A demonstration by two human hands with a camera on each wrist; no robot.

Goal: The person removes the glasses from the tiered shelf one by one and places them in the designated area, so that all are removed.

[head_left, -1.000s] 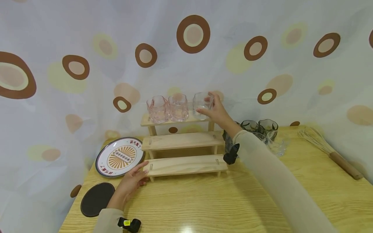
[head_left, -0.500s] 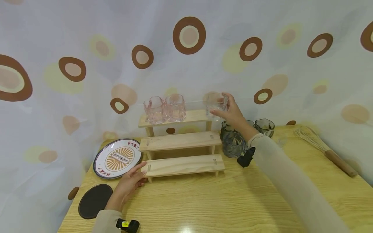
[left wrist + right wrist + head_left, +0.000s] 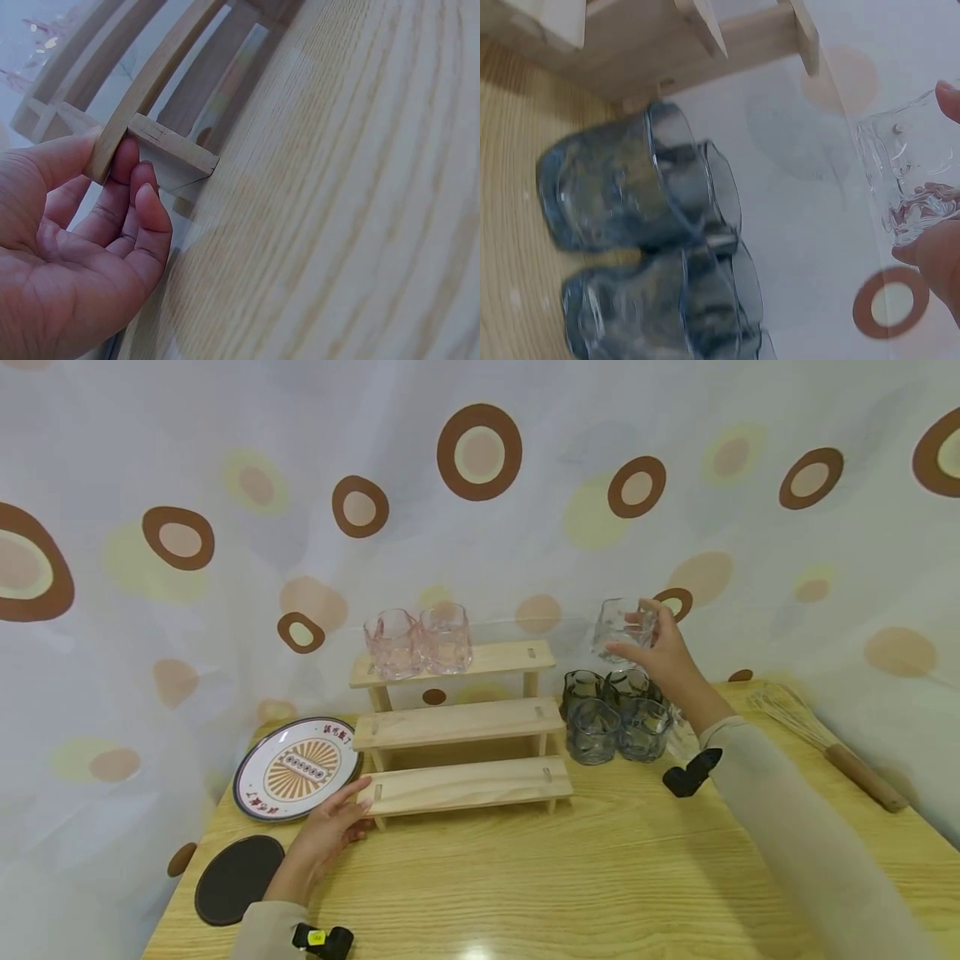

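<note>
My right hand holds a clear glass cup in the air, right of the top shelf, above a group of dark and bluish glass cups. In the right wrist view, fingertips and thumb grip the sides of the clear cup. My left hand pinches the left end of the lowest board of a three-tier wooden rack; the left wrist view has the thumb above and fingers curled under the board. Two pink glass cups stand on the left of the top shelf.
A patterned plate leans at the rack's left, and a black round mat lies in front of it. A whisk lies on the right of the wooden table. A dotted cloth hangs behind. More clear glass is partly hidden behind my right forearm.
My right hand has carried the clear cup off the top shelf to the right, over the dark cups. The left hand keeps its grip on the rack.
</note>
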